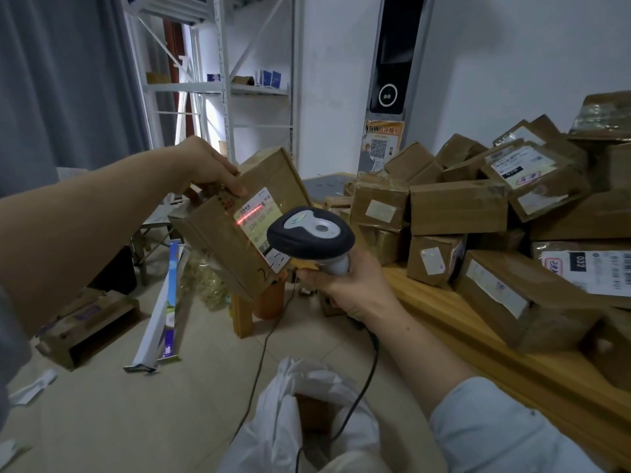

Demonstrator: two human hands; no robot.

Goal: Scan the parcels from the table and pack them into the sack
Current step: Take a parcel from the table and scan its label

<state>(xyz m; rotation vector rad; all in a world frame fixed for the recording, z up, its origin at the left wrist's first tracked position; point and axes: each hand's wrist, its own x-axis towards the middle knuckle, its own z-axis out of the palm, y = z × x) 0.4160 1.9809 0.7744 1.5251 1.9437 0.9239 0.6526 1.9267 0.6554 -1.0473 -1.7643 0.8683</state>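
One parcel (pixel 239 220) is hanging in the air on the left, and the left hand (pixel 205 169) is gripping just its far top edge. The right hand (pixel 348 285) is gripping the scanner (pixel 310 237), which is shining a red line (pixel 250 213) on the label (pixel 259 230). The parcel is tilting, so it could be slipping out and falling. A shaky hand could be making the scan fail. The sack (pixel 283 421) is waiting near, down low, and more parcels (pixel 457 206) are sitting on the surface (pixel 426 302) at the right
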